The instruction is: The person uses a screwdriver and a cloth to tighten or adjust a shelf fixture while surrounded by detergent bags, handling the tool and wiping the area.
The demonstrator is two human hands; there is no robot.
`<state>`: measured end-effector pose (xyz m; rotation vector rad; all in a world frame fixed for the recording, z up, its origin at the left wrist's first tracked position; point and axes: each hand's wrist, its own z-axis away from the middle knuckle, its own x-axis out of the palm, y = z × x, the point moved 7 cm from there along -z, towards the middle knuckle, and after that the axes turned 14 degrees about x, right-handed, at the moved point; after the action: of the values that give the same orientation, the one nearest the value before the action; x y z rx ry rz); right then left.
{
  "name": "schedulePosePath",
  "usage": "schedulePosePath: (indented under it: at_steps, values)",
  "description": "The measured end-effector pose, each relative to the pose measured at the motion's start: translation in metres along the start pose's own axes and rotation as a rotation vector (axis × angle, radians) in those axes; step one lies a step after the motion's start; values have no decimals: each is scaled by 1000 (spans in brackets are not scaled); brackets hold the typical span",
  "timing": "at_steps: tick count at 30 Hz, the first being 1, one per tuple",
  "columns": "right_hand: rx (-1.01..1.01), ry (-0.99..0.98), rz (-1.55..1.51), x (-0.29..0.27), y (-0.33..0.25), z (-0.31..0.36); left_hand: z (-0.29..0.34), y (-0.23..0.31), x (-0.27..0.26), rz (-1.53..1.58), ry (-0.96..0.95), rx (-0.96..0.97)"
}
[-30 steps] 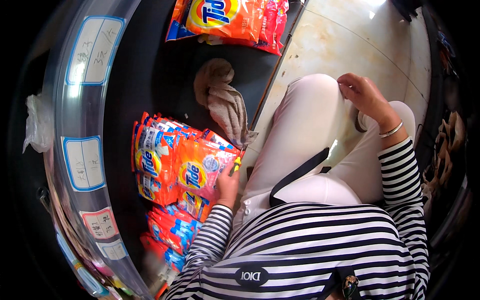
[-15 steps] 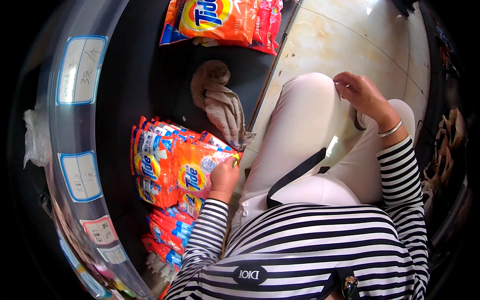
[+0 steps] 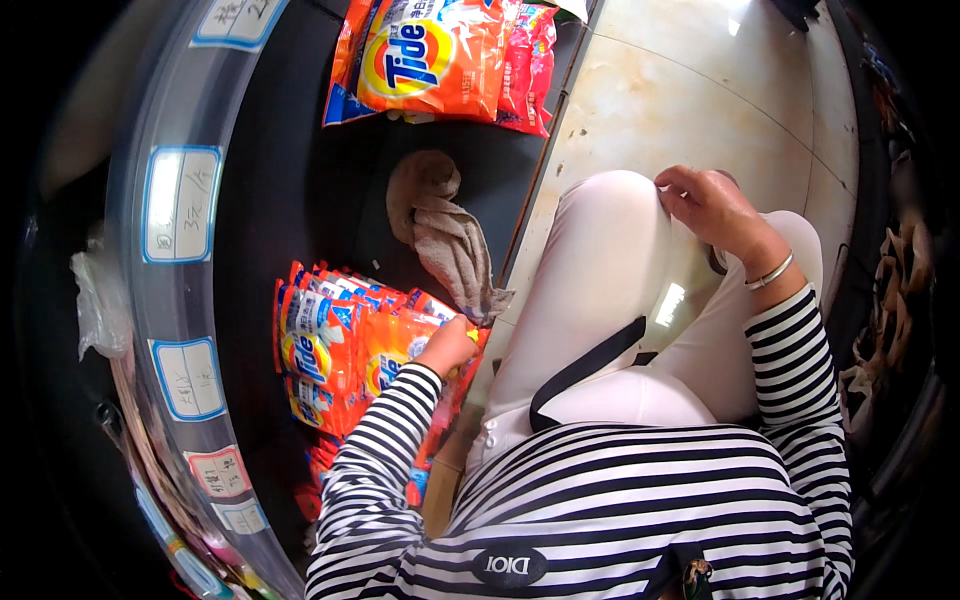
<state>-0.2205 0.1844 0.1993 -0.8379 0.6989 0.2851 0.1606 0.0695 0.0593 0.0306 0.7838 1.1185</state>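
Observation:
On the dark shelf at the left, several orange washing-powder bags (image 3: 325, 345) stand packed in a row. My left hand (image 3: 450, 345) is closed on the upper edge of the frontmost orange washing-powder bag (image 3: 385, 350), its forearm crossing over the lower packets. Fingertips are partly hidden against the plastic. My right hand (image 3: 715, 210) rests on my knee with fingers loosely bent and apart, holding nothing. Just beyond the bags lies a crumpled beige cloth (image 3: 450, 235).
Larger orange and pink detergent bags (image 3: 440, 65) sit farther along the shelf. A clear curved strip with handwritten labels (image 3: 187, 380) runs down the left side, a crumpled plastic bag (image 3: 103, 305) beside it. Pale floor tiles (image 3: 690, 85) lie to the right. Brown paper-like items (image 3: 890, 290) stand at the far right.
My left hand has shifted slightly up and over the front bag, and the forearm now covers more of the lower packets. The whole view has moved a little. My right hand stays on the knee.

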Motion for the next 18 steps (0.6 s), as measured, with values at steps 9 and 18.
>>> schedulePosePath:
  at_steps: [9, 18]
  values:
    - [59, -60, 31, -6, 22, -7, -39, 76, -60, 157, -11, 31]
    - [82, -79, 127, -3, 19, 2, 0, 37, -29, -120, 331, 146]
